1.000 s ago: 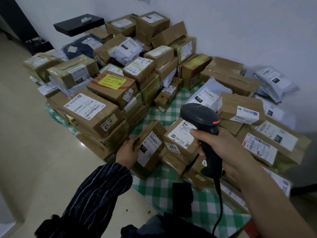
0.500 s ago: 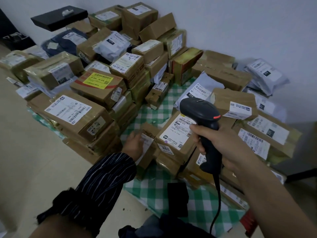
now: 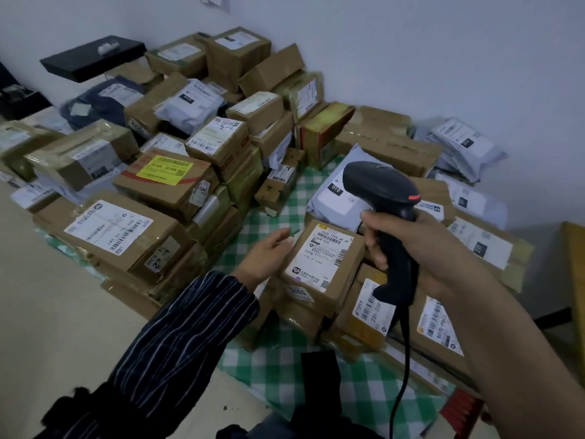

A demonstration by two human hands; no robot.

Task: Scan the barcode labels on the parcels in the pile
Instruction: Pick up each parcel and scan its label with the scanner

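Your right hand point(image 3: 421, 251) grips the scanner point(image 3: 380, 185) handle, fingers curled round it, over the labelled box point(image 3: 321, 280) at the near edge of the pile point(image 3: 152, 236). Your left hand point(image 3: 267, 258), fingers loosely straight, lies just beside its left side. Steady the box; aim squarely at its barcode point(image 3: 342, 254).

Brown taped parcels point(image 3: 164, 226), white barcode labels point(image 3: 107, 226) mostly facing up, lie piled against the wall point(image 3: 443, 58).
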